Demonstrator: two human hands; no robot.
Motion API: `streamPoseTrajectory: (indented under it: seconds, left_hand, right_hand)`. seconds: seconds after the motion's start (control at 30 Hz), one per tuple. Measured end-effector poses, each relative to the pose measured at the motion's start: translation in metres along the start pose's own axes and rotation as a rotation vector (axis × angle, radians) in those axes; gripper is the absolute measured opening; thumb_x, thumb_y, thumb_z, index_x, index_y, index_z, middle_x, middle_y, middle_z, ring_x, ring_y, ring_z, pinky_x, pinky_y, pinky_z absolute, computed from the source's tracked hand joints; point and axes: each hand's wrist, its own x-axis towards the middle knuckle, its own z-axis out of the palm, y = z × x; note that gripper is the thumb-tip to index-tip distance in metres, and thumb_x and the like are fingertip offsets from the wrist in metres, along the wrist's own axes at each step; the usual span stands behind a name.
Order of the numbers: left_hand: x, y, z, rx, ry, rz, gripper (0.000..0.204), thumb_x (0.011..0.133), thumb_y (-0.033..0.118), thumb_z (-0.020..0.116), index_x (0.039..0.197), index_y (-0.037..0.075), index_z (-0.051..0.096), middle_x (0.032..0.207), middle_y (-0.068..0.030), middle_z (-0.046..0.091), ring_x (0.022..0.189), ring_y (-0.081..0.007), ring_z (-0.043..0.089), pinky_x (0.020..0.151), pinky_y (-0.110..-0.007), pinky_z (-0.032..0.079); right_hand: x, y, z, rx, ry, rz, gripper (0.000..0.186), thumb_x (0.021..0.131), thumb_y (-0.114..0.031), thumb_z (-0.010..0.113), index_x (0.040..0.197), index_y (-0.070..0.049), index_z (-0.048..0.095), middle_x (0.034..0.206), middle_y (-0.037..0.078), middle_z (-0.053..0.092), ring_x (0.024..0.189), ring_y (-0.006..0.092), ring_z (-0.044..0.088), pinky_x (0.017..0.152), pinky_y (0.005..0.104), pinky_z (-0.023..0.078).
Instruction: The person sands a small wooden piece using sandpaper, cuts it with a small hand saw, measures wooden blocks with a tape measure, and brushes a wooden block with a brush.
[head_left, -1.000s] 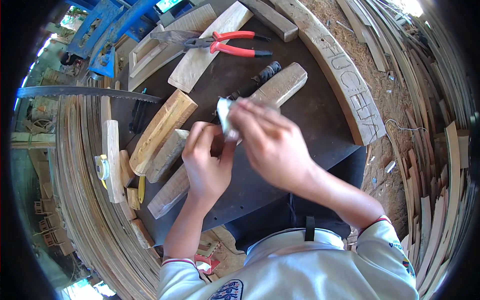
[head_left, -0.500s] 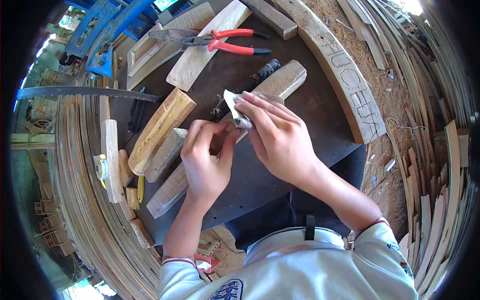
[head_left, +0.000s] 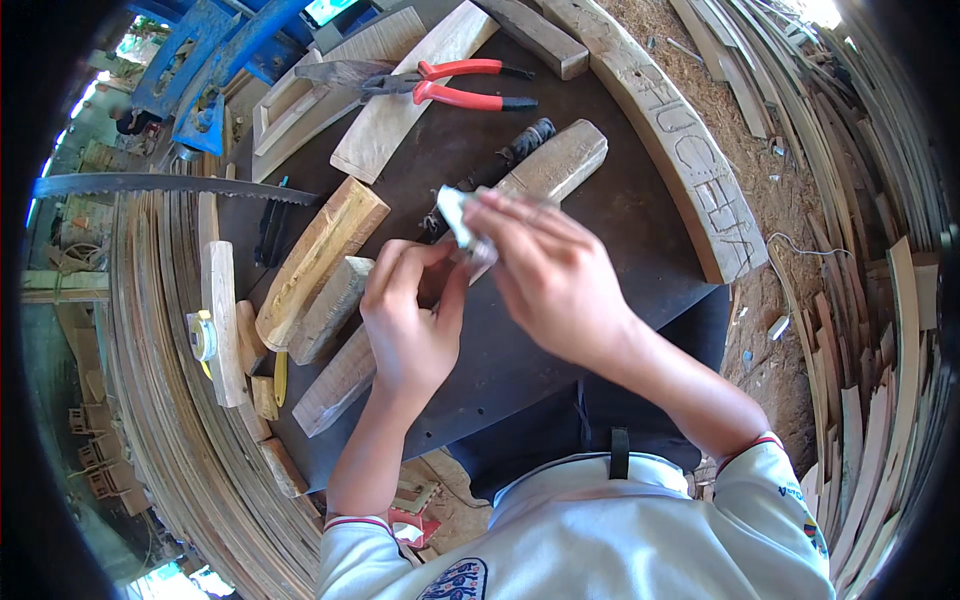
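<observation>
My right hand (head_left: 550, 255), slightly smeared by motion, grips a folded pale sheet (head_left: 455, 215) that looks like sandpaper. Its fingers press the sheet down close to the fingertips of my left hand (head_left: 412, 310). The left thumb and fingers are closed in a pinch around something small, mostly hidden beneath the sheet. Both hands are above a long squared wooden bar (head_left: 565, 165) that runs diagonally over the dark tabletop (head_left: 500, 350). A black rod-shaped tool (head_left: 528, 142) lies along the bar's far side.
Pliers (head_left: 465, 82) with red handles rest on a board at the back. Wooden blocks (head_left: 320, 262), a saw blade (head_left: 170, 186) and a tape measure (head_left: 203, 338) are at the left. A curved carved beam (head_left: 690, 150) borders the right; stacked wood strips (head_left: 880, 330) stand beyond.
My right hand and the folded sheet have shifted slightly to the left and are now blurred. My left hand holds nearly the same place.
</observation>
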Motion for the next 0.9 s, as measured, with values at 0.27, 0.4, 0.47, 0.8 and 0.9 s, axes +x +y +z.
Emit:
streamPoseTrajectory:
  seconds: [0.27, 0.4, 0.47, 0.8, 0.9]
  left_hand:
    - [0.004, -0.002, 0.002, -0.029, 0.105, 0.178, 0.017, 0.084, -0.001, 0.076, 0.097, -0.003, 0.065, 0.085, -0.0111, 0.059, 0.066, -0.0217, 0.062, 0.06, -0.034, 0.047]
    - [0.003, 0.0, 0.0, -0.076, 0.094, 0.093, 0.012, 0.086, -0.002, 0.074, 0.095, -0.004, 0.066, 0.081, -0.0096, 0.058, 0.063, -0.0176, 0.058, 0.057, -0.031, 0.043]
    - [0.003, 0.0, -0.001, -0.045, 0.07, 0.086, 0.013, 0.086, -0.004, 0.076, 0.097, -0.003, 0.068, 0.083, -0.0085, 0.06, 0.062, -0.0164, 0.057, 0.057, -0.03, 0.043]
    - [0.003, -0.007, -0.003, 0.053, 0.11, 0.265, 0.018, 0.087, 0.004, 0.078, 0.1, -0.002, 0.066, 0.088, -0.0108, 0.061, 0.067, -0.0259, 0.064, 0.061, -0.037, 0.048]
    - [0.002, 0.003, -0.004, -0.098, 0.008, -0.009, 0.021, 0.083, 0.003, 0.076, 0.099, -0.003, 0.064, 0.092, -0.0148, 0.06, 0.078, -0.0367, 0.064, 0.065, -0.041, 0.049]
  right_hand:
    - [-0.005, -0.005, 0.002, -0.008, -0.021, -0.014, 0.037, 0.085, -0.01, 0.068, 0.118, 0.006, 0.065, 0.123, 0.02, 0.073, 0.124, 0.0324, 0.069, 0.11, 0.0449, 0.052]
    - [-0.001, -0.008, 0.005, -0.021, -0.008, -0.022, 0.036, 0.085, -0.009, 0.068, 0.118, 0.005, 0.066, 0.123, 0.02, 0.073, 0.124, 0.033, 0.069, 0.111, 0.0444, 0.052]
    - [-0.008, -0.016, 0.006, -0.031, -0.04, -0.075, 0.035, 0.086, -0.008, 0.068, 0.117, 0.005, 0.066, 0.123, 0.02, 0.073, 0.123, 0.0336, 0.069, 0.11, 0.0444, 0.052]
    - [-0.008, -0.018, 0.01, 0.073, -0.011, -0.025, 0.038, 0.084, -0.006, 0.069, 0.12, 0.005, 0.065, 0.123, 0.023, 0.072, 0.122, 0.0351, 0.069, 0.109, 0.0465, 0.052]
    - [0.004, 0.0, 0.005, 0.069, 0.029, 0.047, 0.037, 0.084, -0.007, 0.069, 0.119, 0.005, 0.066, 0.123, 0.021, 0.073, 0.122, 0.0346, 0.069, 0.109, 0.0463, 0.053]
